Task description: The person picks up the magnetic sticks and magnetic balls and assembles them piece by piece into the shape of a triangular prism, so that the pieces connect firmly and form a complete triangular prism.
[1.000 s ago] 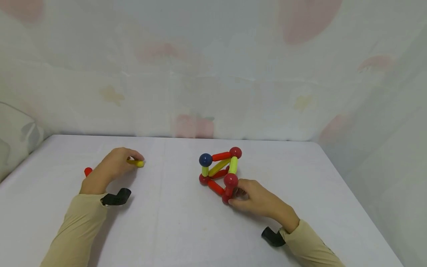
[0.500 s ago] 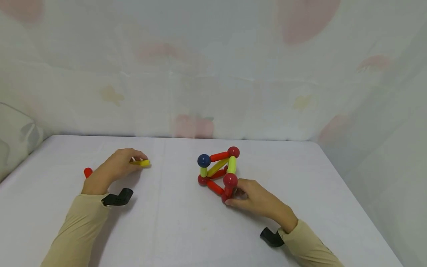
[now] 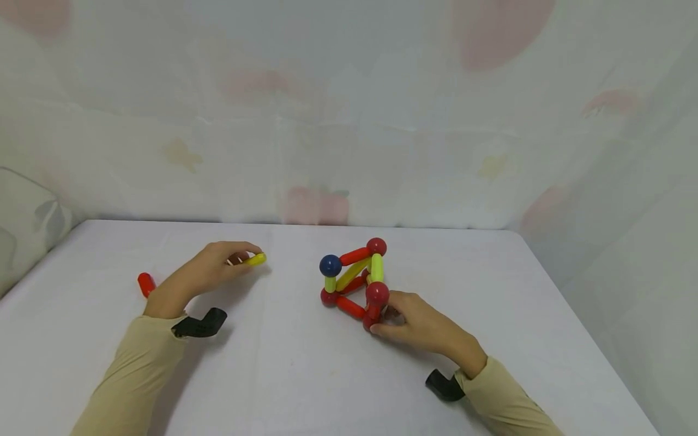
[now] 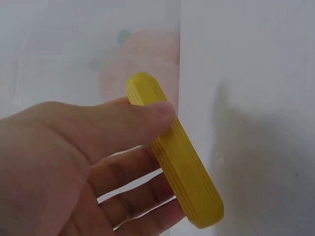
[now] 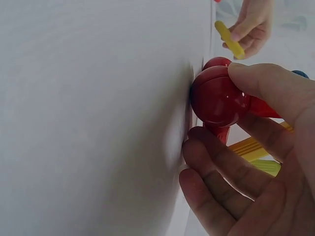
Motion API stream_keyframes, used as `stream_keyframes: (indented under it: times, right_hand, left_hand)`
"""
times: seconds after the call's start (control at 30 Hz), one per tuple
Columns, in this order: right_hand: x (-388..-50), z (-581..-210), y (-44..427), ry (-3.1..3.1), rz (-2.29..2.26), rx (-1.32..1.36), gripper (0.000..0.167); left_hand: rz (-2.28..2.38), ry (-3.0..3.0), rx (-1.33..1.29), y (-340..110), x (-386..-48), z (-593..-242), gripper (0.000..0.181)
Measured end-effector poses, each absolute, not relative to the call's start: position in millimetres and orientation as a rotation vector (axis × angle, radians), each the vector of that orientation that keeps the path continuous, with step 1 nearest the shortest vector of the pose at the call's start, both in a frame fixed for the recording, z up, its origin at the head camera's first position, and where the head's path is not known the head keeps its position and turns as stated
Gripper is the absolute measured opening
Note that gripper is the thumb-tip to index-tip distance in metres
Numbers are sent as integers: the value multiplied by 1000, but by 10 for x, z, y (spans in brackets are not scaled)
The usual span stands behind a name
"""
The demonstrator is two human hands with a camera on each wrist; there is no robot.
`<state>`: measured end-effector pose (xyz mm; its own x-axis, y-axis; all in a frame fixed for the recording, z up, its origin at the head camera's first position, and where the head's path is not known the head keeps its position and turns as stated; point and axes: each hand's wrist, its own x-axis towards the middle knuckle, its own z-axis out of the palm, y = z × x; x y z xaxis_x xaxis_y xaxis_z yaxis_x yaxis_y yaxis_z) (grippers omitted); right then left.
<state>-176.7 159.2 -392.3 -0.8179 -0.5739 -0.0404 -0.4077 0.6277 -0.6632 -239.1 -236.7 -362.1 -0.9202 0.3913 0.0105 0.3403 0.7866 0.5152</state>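
Between thumb and fingers, my left hand (image 3: 209, 269) pinches a yellow magnetic building rod (image 4: 172, 152), raised a little above the white table. To its right stands a frame of magnetic rods and balls. A blue ball (image 3: 330, 266) tops its left corner, and red balls join red, yellow and lime rods (image 3: 377, 267). My right hand (image 3: 422, 327) pinches the frame's lower near corner, its thumb on a red ball (image 5: 220, 97) in the right wrist view. Part of that corner is hidden behind the fingers.
A loose red rod (image 3: 146, 284) lies on the white table (image 3: 283, 375) beside my left wrist, which partly covers it. Patterned cloth (image 3: 349, 121) hangs behind the table, and a cushion-like shape (image 3: 27, 224) is at the far left.
My left hand has carried the yellow rod rightward, toward the frame, and lifted it slightly. The frame has turned a little, its upper far ball shifting left, while my right hand keeps its grip.
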Motion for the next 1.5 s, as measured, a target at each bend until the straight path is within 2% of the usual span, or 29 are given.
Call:
stream_keyframes:
  times: [0.5,1.0,1.5]
  right_hand:
    - [-1796,-3946,1555,2576,-999,-822,28]
    - [-1815,-3959,1551,2565,-999,-782,29]
    - [-1814,-3957,1558,2557,-1012,-791,29]
  left_hand:
    - [988,2838,587,-2157,-2302,-3522,38]
    - [1190,2815,628,-1849,-2138,-3621,42]
    - [1371,2721,567,-1633,-1853,-3681,35]
